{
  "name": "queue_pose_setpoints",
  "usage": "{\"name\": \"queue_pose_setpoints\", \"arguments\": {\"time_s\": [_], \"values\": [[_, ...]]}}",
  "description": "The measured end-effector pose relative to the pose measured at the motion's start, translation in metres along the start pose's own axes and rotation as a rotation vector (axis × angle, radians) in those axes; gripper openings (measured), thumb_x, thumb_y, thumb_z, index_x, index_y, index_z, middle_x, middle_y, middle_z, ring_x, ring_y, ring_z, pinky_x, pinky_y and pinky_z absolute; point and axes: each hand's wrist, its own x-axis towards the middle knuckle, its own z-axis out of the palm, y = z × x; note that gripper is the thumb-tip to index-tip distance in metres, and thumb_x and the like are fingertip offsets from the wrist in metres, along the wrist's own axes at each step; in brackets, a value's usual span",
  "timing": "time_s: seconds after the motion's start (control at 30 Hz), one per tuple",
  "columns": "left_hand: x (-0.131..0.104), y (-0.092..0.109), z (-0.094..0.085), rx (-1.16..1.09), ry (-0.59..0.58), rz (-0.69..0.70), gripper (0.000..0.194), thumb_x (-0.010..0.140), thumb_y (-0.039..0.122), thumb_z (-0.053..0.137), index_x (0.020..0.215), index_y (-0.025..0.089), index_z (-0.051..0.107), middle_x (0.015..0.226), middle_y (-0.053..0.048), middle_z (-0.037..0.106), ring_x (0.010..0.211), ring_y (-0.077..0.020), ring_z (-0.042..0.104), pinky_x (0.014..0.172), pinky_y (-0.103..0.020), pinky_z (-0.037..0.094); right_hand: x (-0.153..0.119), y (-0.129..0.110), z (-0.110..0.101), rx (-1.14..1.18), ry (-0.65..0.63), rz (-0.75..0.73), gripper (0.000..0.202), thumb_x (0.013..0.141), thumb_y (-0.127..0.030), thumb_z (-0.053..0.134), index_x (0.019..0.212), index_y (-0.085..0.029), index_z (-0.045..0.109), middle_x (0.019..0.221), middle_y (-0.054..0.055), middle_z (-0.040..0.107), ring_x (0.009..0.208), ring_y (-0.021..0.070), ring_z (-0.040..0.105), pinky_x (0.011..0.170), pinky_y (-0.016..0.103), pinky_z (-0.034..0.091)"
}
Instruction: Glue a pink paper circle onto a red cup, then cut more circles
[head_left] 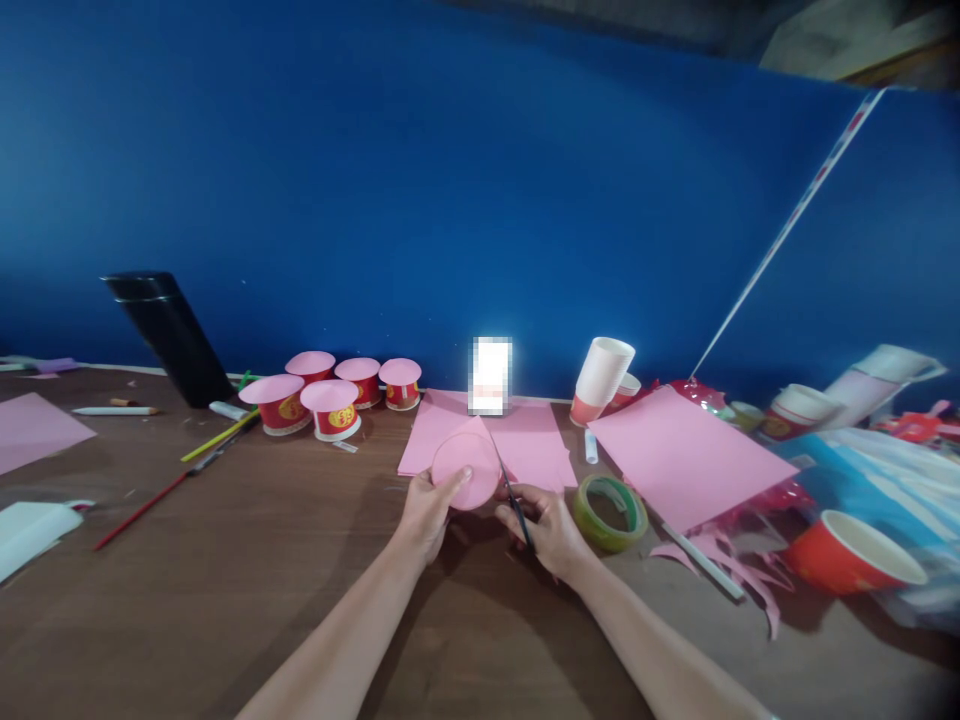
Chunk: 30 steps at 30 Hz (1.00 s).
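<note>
A round pink paper piece [461, 460] is pinched in my left hand [430, 510], its thumb lying on top near the right side. My right hand [541, 525] grips a pair of dark scissors [519, 510], whose blades point up and away along the right edge of the pink paper. Beneath and beyond the round piece lie flat pink sheets [536, 440]. A roll of yellow-green tape [610, 512] rests just right of my right hand.
Several red cups with pink discs [330, 398] and a black bottle [169, 335] stand at the left. To the right are stacked paper cups [602, 375], a pink sheet [686, 455], pink scraps [739, 570] and a red cup [847, 555]. A blue wall [450, 200] rises behind.
</note>
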Motion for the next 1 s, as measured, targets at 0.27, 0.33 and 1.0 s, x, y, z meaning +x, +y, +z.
{"name": "queue_pose_setpoints", "arguments": {"time_s": [0.27,0.33,1.0], "values": [[0.0003,0.0005,0.0005,-0.003,0.006,-0.004,0.04,0.051,0.021,0.077,0.085,0.005,0.064,0.068,-0.009,0.068,0.064,-0.0202,0.064,0.064,-0.029,0.05,-0.0014,0.0004,-0.0007,0.02,-0.008,0.008,0.029,0.069,-0.03,0.066,0.092,-0.013,0.059,0.05,-0.005,0.047,0.042,0.0056,0.038,0.039,0.018,0.032],[0.0009,0.0001,0.0,0.003,0.015,-0.002,0.039,0.05,0.021,0.077,0.084,0.006,0.064,0.068,-0.009,0.068,0.064,-0.0203,0.064,0.063,-0.029,0.05,-0.0013,0.0004,-0.0009,0.022,-0.008,0.011,0.029,0.069,-0.03,0.066,0.092,-0.013,0.059,0.05,-0.005,0.047,0.042,0.0058,0.038,0.039,0.018,0.032],[0.0028,-0.0028,-0.0053,0.008,-0.004,-0.001,0.044,0.054,0.021,0.075,0.094,0.009,0.062,0.071,-0.007,0.068,0.065,-0.0178,0.064,0.057,-0.024,0.048,0.0011,0.0047,-0.0002,0.033,0.093,-0.012,0.031,0.07,-0.036,0.063,0.092,-0.015,0.055,0.049,-0.006,0.05,0.04,0.0073,0.043,0.039,0.018,0.034]]}}
